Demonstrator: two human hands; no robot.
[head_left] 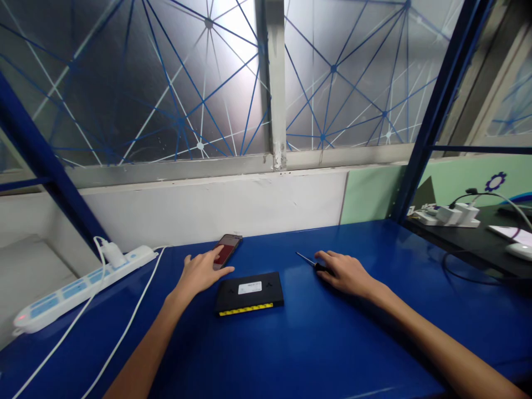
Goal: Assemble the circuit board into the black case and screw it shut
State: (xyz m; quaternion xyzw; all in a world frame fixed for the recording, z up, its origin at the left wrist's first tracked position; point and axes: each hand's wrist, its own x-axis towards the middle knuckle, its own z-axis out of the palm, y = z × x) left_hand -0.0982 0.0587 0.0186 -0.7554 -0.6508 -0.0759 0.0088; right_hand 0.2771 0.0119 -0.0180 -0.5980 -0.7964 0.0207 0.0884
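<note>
My left hand (pixel 203 270) is open, fingers spread, and lies over the near left part of a smartphone (pixel 227 249) with a dark red screen. One fingertip appears to touch the screen. Just right of that hand, a flat black network switch box (pixel 269 284) lies with a white label on top and a row of yellow ports along its near edge. My right hand (pixel 343 271) is closed round the black handle of a screwdriver (pixel 306 259), its thin metal shaft pointing left and away from me. Part of the handle is hidden under the fingers.
A white power strip (pixel 89 285) with a plugged-in adapter and white cables lies along the blue table (pixel 266 354) at the left. Blue metal posts (pixel 432 122) rise at both sides. On a black desk (pixel 453 239) at the right sits another power strip (pixel 449 217) with plugs.
</note>
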